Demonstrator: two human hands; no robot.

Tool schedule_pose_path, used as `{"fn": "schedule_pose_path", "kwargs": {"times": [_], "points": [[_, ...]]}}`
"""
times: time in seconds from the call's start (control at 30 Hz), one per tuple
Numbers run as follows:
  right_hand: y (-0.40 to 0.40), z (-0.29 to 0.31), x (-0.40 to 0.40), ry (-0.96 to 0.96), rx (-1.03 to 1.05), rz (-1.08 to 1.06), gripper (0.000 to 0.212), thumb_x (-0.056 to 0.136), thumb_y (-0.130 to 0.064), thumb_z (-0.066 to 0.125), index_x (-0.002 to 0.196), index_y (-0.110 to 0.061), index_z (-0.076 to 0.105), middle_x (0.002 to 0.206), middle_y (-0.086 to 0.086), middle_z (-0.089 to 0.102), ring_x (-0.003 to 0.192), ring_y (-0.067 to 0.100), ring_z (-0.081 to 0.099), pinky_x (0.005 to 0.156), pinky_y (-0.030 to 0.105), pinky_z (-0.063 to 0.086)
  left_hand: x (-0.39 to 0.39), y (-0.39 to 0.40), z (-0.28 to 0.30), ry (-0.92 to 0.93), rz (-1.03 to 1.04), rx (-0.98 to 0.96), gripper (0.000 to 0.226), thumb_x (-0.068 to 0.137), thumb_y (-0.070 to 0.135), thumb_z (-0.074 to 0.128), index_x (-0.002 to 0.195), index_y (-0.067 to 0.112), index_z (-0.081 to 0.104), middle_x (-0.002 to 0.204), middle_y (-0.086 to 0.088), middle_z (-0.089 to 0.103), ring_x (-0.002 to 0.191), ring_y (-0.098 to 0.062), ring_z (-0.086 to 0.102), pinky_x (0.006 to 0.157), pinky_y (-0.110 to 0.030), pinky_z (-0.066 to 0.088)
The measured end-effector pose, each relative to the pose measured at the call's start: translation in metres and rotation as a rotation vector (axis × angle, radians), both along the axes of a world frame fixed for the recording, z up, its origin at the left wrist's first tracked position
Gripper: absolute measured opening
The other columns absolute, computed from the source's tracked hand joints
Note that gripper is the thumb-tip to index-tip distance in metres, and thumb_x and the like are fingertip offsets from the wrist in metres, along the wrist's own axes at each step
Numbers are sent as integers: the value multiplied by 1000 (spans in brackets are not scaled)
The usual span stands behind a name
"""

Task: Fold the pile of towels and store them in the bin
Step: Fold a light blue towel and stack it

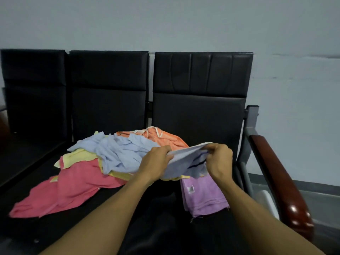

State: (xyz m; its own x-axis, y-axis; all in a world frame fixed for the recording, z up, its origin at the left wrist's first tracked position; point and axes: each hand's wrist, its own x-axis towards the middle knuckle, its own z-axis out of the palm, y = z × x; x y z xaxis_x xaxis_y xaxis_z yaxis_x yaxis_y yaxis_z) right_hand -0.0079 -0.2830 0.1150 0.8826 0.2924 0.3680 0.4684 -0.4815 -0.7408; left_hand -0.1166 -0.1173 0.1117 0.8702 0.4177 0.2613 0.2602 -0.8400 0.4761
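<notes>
Both hands meet right of the frame's centre on one pale blue-white towel with dark stripes (187, 159): the left hand (156, 161) pinches its left edge with curled fingers, and the right hand (219, 161) grips its right end, fingers curled over the cloth. That towel is lifted just above the heap, its long axis running left to right across the frame, the upper edge tilted up toward the right and the lower part sagging in soft folds. Beneath it and to the left lies the pile of towels (110, 159): a crumpled light blue towel (121, 153) on top, an orange towel (165, 137) behind, a pale yellow towel (79, 157) under the blue, and a pink towel (68, 188) spread toward the lower left. A purple towel (204, 194), folded with a small label showing, lies below the held one, its long axis pointing toward the lower edge. All rest on the black padded seat of a bench (200, 111) with three backrests. A glossy brown wooden armrest (279, 181) stands at the right, and a pale grey-blue wall (165, 23) fills the top.
</notes>
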Motion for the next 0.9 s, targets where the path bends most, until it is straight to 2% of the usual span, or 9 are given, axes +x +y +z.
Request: {"fn": "schedule_pose_path", "kwargs": {"times": [0.1, 0.17, 0.23, 0.43, 0.57, 0.63, 0.7, 0.8, 0.9], "points": [[-19, -3, -18, 3, -11, 68, 37, 79, 12, 49, 90, -9, 77, 86, 5, 73, 78, 19, 68, 73, 30, 59, -11, -20, -7, -83, 18, -85, 22, 103, 21, 47, 81, 22, 46, 80, -4, 62, 78, -28, 57, 68, -43, 45], [-29, -11, -31, 24, -17, 128, 22, 88, 8, 52, 89, -5, 70, 85, 3, 70, 77, 16, 66, 69, 22, 55, -13, -38, -14, -123, 27, -161, 11, 103, 21, 49, 92, 20, 51, 83, -6, 65, 80, -25, 59, 71, -45, 49], [-33, -27, -40, 60, 5, 149, 16, 94, 1, 51, 87, -5, 63, 81, 2, 66, 75, 18, 65, 61, 17, 51, -11, -53, -27, -140, 15, -213, 9, 101, 21, 53, 92, 21, 52, 83, -4, 66, 80, -23, 61, 72, -43, 50], [-32, -76, -49, 186, 23, 172, 27, 95, 0, 46, 75, -17, 51, 70, 0, 57, 61, 10, 50, 52, 16, 37, 0, -76, -71, -158, -10, -307, 18, 94, 15, 62, 80, 25, 57, 79, 7, 65, 80, -16, 61, 70, -31, 44], [-33, -100, -52, 331, 157, 141, 8, 100, -19, 52, 101, -16, 45, 79, 2, 61, 66, 15, 60, 54, 18, 48, 4, -78, -107, -147, 12, -377, 19, 90, 5, 64, 79, 21, 63, 82, 4, 67, 79, -12, 62, 72, -24, 46], [-36, -110, -51, 427, 215, 218, 26, 100, -36, 55, 115, -24, 37, 77, 3, 65, 66, 20, 68, 59, 33, 57, 6, -80, -120, -133, 21, -416, 18, 89, 2, 63, 81, 18, 66, 82, 1, 69, 76, -8, 62, 71, -22, 47], [-39, -120, -45, 460, 112, 341, 44, 94, -46, 62, 126, -32, 36, 74, -3, 65, 66, 13, 68, 61, 32, 57, 8, -81, -127, -115, -14, -480, 17, 89, 0, 62, 80, 12, 68, 77, -1, 70, 68, -2, 59, 63, -14, 43], [-42, -125, -30, 378, -132, 391, 22, 95, -39, 64, 100, -18, 62, 80, -5, 68, 75, 12, 66, 70, 37, 55, 12, -76, -128, -53, -134, -453, 15, 90, 2, 60, 84, 12, 68, 74, 2, 68, 67, -5, 58, 60, -14, 41], [-46, -132, -18, 367, -234, 355, 36, 99, -35, 59, 75, -9, 60, 68, 0, 63, 66, 19, 60, 64, 36, 48, 14, -70, -131, 72, -274, -367, 7, 98, 12, 58, 93, 14, 63, 69, 7, 61, 68, -8, 57, 60, -21, 40]]}}
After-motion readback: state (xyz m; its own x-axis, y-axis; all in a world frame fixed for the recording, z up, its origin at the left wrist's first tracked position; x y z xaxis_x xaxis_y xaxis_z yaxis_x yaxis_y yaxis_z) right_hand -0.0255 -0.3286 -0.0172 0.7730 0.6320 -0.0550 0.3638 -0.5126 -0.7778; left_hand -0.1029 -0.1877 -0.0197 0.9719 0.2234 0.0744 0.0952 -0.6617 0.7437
